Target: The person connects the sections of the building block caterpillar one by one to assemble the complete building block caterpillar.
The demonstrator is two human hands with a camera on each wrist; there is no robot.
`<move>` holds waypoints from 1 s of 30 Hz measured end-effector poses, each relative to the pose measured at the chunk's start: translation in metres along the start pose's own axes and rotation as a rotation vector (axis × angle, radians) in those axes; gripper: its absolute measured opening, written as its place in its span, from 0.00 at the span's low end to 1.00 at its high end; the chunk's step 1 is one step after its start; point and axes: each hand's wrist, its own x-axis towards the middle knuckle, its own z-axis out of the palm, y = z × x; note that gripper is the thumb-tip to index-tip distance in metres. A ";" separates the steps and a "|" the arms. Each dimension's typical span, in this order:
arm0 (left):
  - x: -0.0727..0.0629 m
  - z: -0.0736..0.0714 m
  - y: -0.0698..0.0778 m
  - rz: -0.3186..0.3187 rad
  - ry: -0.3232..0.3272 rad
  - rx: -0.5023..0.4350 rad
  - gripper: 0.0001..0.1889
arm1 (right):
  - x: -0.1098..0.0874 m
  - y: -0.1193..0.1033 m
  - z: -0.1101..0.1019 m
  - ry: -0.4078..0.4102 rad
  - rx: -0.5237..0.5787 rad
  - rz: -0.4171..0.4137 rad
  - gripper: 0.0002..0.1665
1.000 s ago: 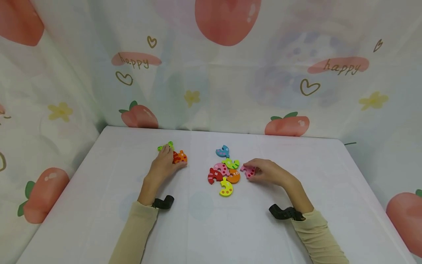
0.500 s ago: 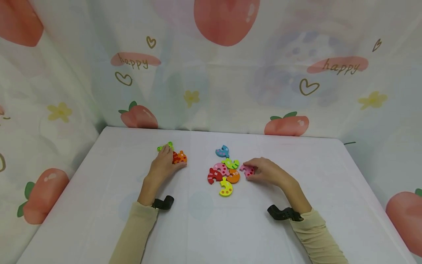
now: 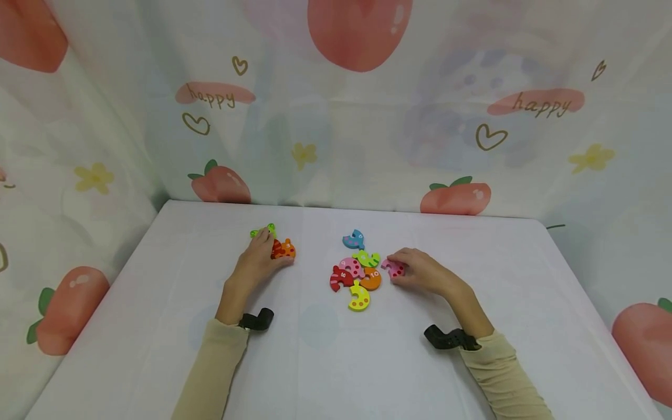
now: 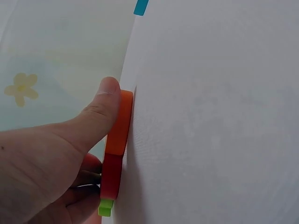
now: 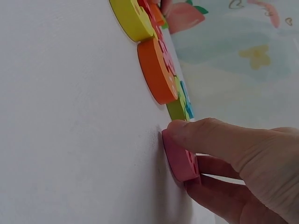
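Note:
My left hand point(image 3: 256, 256) grips a small cluster of toy puzzle pieces on the table. Its thumb presses the orange spotted piece point(image 3: 285, 249); the fingers partly cover a red piece point(image 4: 111, 177) and a green piece point(image 3: 270, 228). To the right of the middle, my right hand point(image 3: 424, 271) pinches a pink spotted puzzle piece point(image 3: 394, 268) between thumb and fingers, low at the tabletop. Left of that piece lies a group: a yellow piece point(image 3: 359, 296), an orange one numbered 10 point(image 3: 371, 279), a red striped one point(image 3: 340, 279), another pink one point(image 3: 352, 266) and a lime green one point(image 3: 367, 258).
A blue piece point(image 3: 353, 239) lies behind the group, touching or nearly touching the lime green one. The white-covered table point(image 3: 325, 361) ends at a printed curtain point(image 3: 336, 128) at the back. Each wrist wears a black camera mount point(image 3: 451, 338).
The left hand and the orange and red pieces under it have shifted slightly left. The right hand with the pink piece has edged a little left towards the group.

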 end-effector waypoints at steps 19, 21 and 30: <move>-0.001 -0.003 -0.003 -0.002 0.003 -0.028 0.49 | -0.003 0.004 -0.003 0.044 -0.001 0.001 0.29; -0.001 -0.004 -0.002 -0.003 0.000 -0.028 0.49 | -0.003 0.004 -0.004 0.061 -0.001 0.003 0.29; -0.001 -0.004 -0.001 -0.002 0.000 -0.026 0.48 | -0.001 -0.004 -0.005 0.095 0.008 -0.039 0.29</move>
